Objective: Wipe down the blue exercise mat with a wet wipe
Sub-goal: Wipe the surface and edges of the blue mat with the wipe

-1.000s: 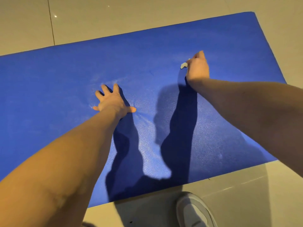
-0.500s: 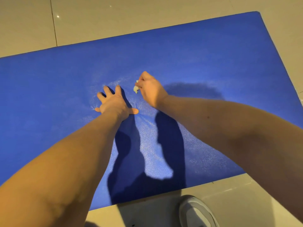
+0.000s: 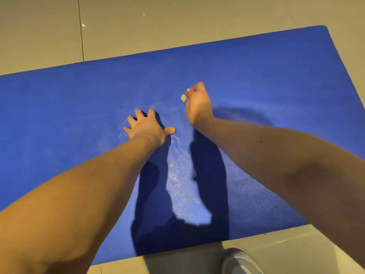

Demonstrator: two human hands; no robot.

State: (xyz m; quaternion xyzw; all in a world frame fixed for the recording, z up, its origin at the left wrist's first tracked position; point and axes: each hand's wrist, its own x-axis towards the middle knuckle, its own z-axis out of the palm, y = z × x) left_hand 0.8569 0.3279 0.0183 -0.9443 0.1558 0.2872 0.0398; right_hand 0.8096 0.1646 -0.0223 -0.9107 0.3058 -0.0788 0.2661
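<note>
The blue exercise mat (image 3: 256,80) lies flat on the tiled floor and fills most of the view. My left hand (image 3: 147,127) presses palm-down on the mat near its middle, fingers spread. Just to its right and a little farther away, my right hand (image 3: 197,103) is curled around a small crumpled white wet wipe (image 3: 183,97) and holds it against the mat. Only a bit of the wipe shows past the fingers. Damp, glittering streaks mark the mat between my arms.
Beige floor tiles (image 3: 138,22) surround the mat beyond its far edge and along the near edge. The toe of a grey shoe (image 3: 239,262) stands on the floor just below the mat's near edge at the bottom right.
My right hand swept the wipe from the mat's right side leftward to beside my left hand, then back a little right and away. My left hand stayed planted.
</note>
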